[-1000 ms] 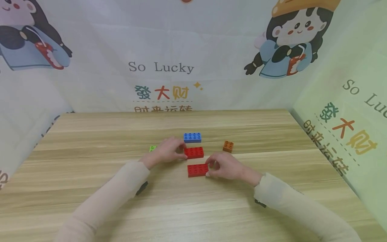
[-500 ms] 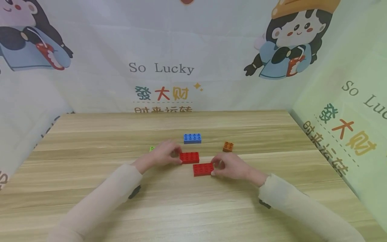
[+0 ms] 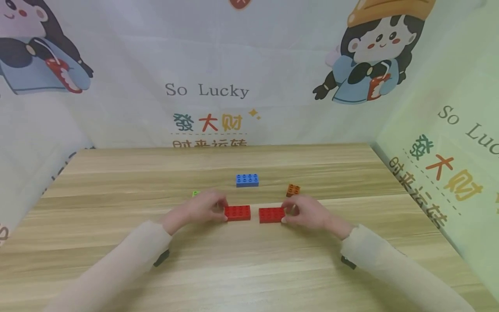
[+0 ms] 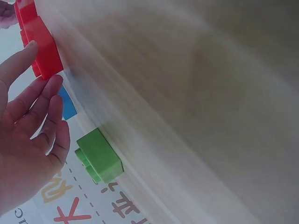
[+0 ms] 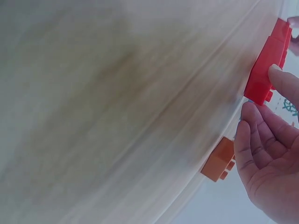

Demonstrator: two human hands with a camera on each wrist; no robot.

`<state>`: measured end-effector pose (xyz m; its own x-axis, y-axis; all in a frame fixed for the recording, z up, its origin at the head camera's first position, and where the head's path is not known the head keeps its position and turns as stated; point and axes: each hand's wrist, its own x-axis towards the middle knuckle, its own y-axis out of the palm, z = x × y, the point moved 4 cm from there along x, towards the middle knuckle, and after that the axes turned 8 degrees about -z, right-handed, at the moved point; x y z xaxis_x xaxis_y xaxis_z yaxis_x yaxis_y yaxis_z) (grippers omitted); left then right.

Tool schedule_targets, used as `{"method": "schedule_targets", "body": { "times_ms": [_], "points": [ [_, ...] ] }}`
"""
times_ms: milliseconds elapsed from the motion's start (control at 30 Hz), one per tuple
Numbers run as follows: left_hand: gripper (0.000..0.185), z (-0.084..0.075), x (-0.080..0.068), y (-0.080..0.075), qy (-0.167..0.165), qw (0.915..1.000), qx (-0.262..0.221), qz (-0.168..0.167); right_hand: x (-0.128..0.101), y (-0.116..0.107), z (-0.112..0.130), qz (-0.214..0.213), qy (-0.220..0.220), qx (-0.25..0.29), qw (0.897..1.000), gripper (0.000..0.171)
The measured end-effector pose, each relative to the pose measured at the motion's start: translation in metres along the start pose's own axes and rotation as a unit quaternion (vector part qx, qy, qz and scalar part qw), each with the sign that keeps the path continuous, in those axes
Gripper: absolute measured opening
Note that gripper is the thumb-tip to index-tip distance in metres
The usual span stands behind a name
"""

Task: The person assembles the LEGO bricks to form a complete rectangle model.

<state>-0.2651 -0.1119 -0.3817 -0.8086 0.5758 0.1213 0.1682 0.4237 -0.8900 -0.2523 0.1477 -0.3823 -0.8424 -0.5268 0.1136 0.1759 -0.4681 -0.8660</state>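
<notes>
1. The worktop (image 3: 249,268) is bare light wood in its near part, where both cream sleeves come in from the near corners.
2. The left hand (image 3: 202,208) pinches the left end of the left red brick (image 3: 237,212), fingertips curled onto its sides. In the left wrist view the thumb and fingers close on that brick's end (image 4: 42,46).
3. The right hand (image 3: 306,211) pinches the right end of the right red brick (image 3: 271,215) in the same way. The right wrist view shows its thumb and fingers on the brick (image 5: 266,70).
4. What has changed: a second ago the two red bricks lay one behind the other, the left hand's farther and the right hand's nearer. Now they sit side by side in one row, end facing end, with a small gap between them and both flat on the wood. By my reading the hands have been lining the pair up, and the ends have not yet met.
5. Just beyond the left hand a green brick (image 3: 196,193) peeks out, mostly hidden; the left wrist view shows it plainly (image 4: 99,156).
6. Just beyond the right hand sits a small orange brick (image 3: 293,190).
7. Farther back, between the two, lies the blue brick (image 3: 247,180), untouched.
8. Farthest is the printed backdrop (image 3: 206,91) with cartoon figures.
</notes>
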Motion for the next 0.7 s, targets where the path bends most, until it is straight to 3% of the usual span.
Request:
{"method": "schedule_targets", "body": {
  "times_ms": [300, 700],
  "points": [
    [0.023, -0.0037, -0.0086, 0.0006, 0.005, 1.0, -0.006, -0.003, 0.003, -0.002, -0.0051, -0.007, 0.008, 0.003, 1.0, 0.036],
    [0.024, -0.0062, -0.0034, 0.0059, 0.024, 0.9996, -0.006, -0.014, 0.0093, 0.0018, 0.0021, -0.005, 0.006, 0.009, 1.0, 0.036]
  ]
}}
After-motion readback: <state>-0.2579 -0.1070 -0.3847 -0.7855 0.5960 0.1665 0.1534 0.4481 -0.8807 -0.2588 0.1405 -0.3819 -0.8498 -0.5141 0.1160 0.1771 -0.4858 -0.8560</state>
